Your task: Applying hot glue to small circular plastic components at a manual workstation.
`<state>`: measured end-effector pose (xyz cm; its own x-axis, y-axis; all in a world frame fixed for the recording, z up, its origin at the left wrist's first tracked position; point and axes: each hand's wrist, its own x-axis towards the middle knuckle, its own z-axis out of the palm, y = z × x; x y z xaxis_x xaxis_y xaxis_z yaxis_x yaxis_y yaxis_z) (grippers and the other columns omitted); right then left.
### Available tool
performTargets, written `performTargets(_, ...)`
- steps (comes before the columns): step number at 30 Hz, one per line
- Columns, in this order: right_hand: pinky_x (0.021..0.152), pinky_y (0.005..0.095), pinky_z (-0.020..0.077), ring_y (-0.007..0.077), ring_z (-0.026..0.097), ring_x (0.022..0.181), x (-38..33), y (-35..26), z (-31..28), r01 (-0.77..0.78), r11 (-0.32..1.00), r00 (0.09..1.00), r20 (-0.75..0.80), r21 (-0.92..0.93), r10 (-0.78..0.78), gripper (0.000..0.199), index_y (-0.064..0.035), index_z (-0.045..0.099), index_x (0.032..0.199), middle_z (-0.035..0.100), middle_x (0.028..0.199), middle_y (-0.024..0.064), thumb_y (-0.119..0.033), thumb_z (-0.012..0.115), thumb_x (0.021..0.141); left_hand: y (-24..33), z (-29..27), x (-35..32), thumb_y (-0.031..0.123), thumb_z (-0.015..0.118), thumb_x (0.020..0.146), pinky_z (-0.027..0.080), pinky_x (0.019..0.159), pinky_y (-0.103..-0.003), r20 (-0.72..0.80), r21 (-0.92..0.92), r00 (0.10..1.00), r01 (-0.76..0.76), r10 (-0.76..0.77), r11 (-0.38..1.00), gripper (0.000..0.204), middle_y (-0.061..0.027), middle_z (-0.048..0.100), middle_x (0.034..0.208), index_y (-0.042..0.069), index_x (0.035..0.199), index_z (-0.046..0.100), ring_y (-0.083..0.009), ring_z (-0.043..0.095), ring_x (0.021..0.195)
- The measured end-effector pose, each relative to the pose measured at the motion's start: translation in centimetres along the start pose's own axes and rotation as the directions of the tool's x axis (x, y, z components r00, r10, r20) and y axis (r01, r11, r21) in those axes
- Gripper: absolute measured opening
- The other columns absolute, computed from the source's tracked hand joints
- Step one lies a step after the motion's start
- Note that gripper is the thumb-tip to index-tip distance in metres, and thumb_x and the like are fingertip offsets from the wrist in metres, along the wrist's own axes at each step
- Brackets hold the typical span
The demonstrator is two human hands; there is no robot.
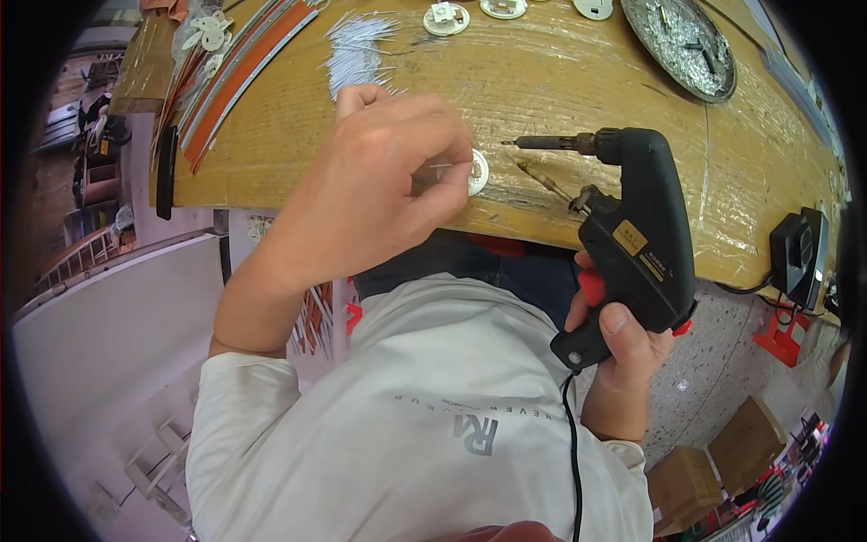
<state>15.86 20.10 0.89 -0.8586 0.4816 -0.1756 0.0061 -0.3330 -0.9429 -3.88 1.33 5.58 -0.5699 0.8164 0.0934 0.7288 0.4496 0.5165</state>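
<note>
Two hands: both busy
Left hand: fingers pinching thin wire at small white disc on bench
Right hand: fingers wrapped round black soldering gun, tip pointing left

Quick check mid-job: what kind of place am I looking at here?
Likely a small electronics assembly workshop: a wrapped workbench, a soldering gun in the right hand, and round white parts beside wire pieces.

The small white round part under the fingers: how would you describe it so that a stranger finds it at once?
On the wooden workbench, look at its near edge, beside the black soldering gun. The white disc lies under the left hand, the only disc being touched; similar ones sit at the far edge.
</note>
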Motion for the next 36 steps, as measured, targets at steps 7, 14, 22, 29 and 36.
performTargets(7,0.055,0.0292,0.0563,0.0222,0.068,0.067,-0.1,0.3,-0.6,-0.067,0.998,0.998,0.010,-0.014,0.067,0.072,0.0093,0.048,0.141,0.066,0.116,0.0299,-0.026,0.074,0.083,0.4,-1.0,1.1,-0.001,0.073,0.082,0.040,0.089,-0.036,0.082,0.105,0.990,-0.127,0.119,0.986,0.009,-0.0054,0.073,0.092,0.003,0.087,0.067,-0.0213,0.067,0.084)
performTargets(14,0.056,0.0297,0.0565,0.0221,0.068,0.068,-0.4,0.3,-0.9,-0.102,0.995,0.994,0.030,0.014,0.101,0.074,0.0083,0.047,0.142,0.066,0.117,0.0309,-0.025,0.076,0.083,0.6,-1.4,1.4,-0.003,0.072,0.081,0.042,0.092,-0.039,0.156,0.171,0.975,-0.187,0.161,0.967,0.011,-0.0044,0.072,0.093,0.003,0.088,0.066,-0.0222,0.068,0.087)
performTargets(22,0.059,0.0307,0.0564,0.0221,0.068,0.069,-0.6,0.7,-1.4,-0.132,0.991,0.990,0.051,-0.027,0.133,0.076,0.0072,0.046,0.144,0.065,0.120,0.0313,-0.026,0.078,0.083,1.1,-1.6,1.8,-0.002,0.073,0.082,0.042,0.095,-0.040,0.203,0.244,0.963,-0.224,0.177,0.944,0.010,-0.0044,0.071,0.091,0.003,0.087,0.066,-0.0231,0.066,0.085)
performTargets(29,0.058,0.0300,0.0558,0.0217,0.067,0.067,-0.6,0.9,-1.5,-0.132,0.990,0.989,0.067,-0.043,0.134,0.077,0.0074,0.046,0.144,0.066,0.120,0.0310,-0.026,0.078,0.083,1.1,-1.5,1.7,-0.002,0.074,0.081,0.043,0.095,-0.041,0.201,0.240,0.961,-0.237,0.190,0.942,0.010,-0.0047,0.071,0.092,0.003,0.087,0.067,-0.0231,0.067,0.085)
performTargets(36,0.058,0.0300,0.0566,0.0221,0.067,0.065,-0.7,0.5,-0.7,-0.225,0.974,0.972,0.070,0.014,0.224,0.066,0.0088,0.053,0.134,0.067,0.113,0.0278,-0.026,0.075,0.082,0.5,-1.1,1.1,-0.002,0.075,0.080,0.043,0.094,-0.040,0.097,0.179,0.973,-0.225,0.210,0.958,0.011,-0.0054,0.074,0.094,0.003,0.089,0.070,-0.0222,0.069,0.085)
